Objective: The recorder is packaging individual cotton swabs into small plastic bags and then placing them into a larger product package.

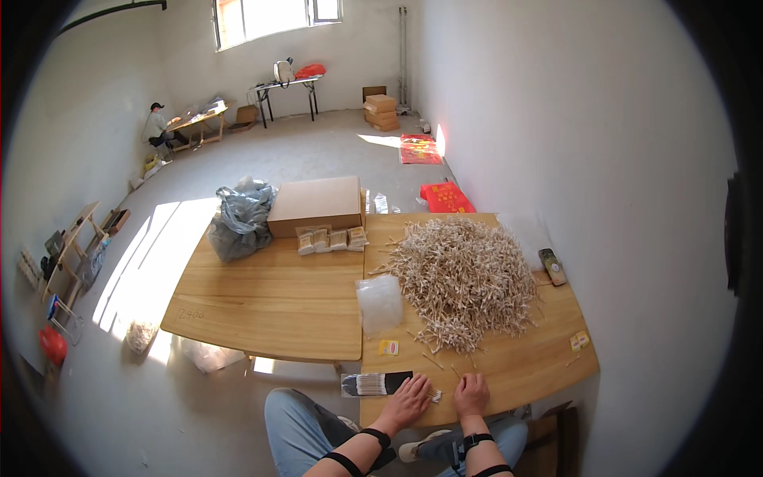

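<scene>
Covering swabs (436, 395), left hand (407, 400) lies flat; right hand (471, 393) curls; wooden table (520, 366), sunlit floor (147, 262).

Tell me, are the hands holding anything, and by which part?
Can't tell: left hand lies over cotton swabs; right hand curls by one swab, grip unclear.
</scene>
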Demonstrator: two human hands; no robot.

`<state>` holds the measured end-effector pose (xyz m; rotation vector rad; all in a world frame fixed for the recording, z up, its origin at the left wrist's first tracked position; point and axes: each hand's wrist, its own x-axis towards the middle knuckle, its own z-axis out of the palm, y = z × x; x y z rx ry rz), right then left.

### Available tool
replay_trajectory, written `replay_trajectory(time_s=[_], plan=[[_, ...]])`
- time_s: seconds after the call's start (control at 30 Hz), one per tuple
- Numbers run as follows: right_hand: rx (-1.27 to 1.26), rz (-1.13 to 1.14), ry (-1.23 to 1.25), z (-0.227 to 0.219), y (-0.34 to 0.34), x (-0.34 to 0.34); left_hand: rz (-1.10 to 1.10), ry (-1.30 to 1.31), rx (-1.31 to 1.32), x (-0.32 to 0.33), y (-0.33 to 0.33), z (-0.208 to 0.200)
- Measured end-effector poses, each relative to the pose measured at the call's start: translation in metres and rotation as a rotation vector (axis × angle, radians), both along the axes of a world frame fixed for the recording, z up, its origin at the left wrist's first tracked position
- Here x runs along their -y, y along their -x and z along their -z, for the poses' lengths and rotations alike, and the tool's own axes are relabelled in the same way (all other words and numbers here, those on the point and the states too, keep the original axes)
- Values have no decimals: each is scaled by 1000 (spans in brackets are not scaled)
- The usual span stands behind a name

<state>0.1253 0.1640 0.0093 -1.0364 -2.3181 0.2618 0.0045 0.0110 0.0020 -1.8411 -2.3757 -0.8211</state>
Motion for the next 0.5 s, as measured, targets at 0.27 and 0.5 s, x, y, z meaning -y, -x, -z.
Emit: replay_trajectory(time_s=[0.27,0.5], plan=[[-20,2,11,-6,1,3,-5,5,-13,0,0,2],[12,12,13,-1,-1,2,5,28,-7,1,-1,3]])
